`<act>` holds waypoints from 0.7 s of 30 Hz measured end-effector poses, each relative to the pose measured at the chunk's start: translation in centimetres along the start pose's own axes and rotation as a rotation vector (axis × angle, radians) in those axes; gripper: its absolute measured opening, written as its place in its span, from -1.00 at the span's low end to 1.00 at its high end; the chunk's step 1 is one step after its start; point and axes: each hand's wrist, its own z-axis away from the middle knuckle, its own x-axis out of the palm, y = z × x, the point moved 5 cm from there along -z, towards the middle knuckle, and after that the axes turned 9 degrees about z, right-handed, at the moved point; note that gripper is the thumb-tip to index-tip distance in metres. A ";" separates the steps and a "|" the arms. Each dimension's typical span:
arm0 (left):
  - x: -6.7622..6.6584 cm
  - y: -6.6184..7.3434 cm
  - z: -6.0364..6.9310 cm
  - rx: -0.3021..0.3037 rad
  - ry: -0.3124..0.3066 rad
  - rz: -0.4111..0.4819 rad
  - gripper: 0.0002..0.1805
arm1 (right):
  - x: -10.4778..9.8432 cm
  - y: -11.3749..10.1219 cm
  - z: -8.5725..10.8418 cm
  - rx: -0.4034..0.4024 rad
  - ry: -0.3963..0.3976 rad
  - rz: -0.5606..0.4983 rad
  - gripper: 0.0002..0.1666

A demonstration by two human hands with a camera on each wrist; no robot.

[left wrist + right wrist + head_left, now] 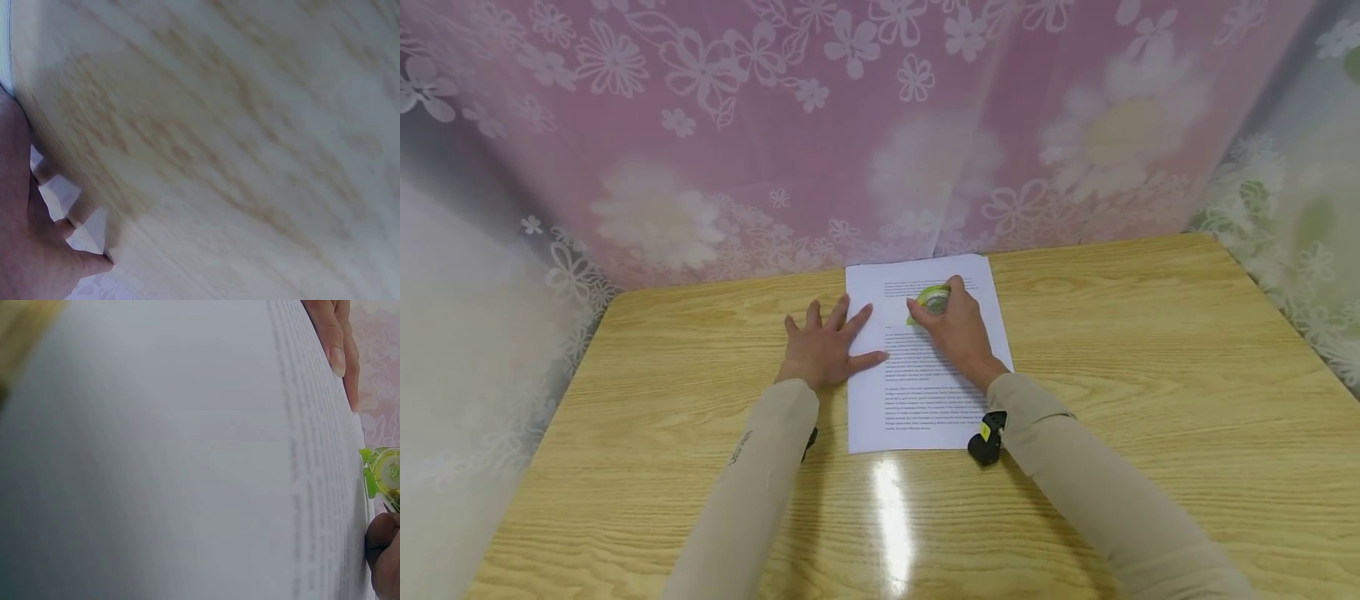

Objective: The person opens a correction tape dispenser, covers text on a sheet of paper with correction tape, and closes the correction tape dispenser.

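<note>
A printed sheet of white paper [925, 417] lies on the wooden table, lines of text running across it. My right hand [958, 333] is over its upper part, pinching a green and clear correction tape [934, 300] between thumb and fingers. In the right wrist view, the correction tape [384, 472] shows a round reel inside a see-through case with a green end close to the paper. My left hand [823, 346] lies flat with fingers spread at the sheet's left side. Its thumb and forefinger reach onto the paper; the other fingers rest on or near the table.
The wooden table [700, 358] extends to both sides of the sheet. Behind it hangs a pink flowered cloth [820, 167], close to the paper's far edge. Each wrist wears a small black camera [987, 440].
</note>
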 end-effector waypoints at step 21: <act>0.2 -0.1 -0.2 -0.019 -0.011 -0.005 -0.06 | -1.6 1.3 0.1 -0.009 0.019 0.012 -0.36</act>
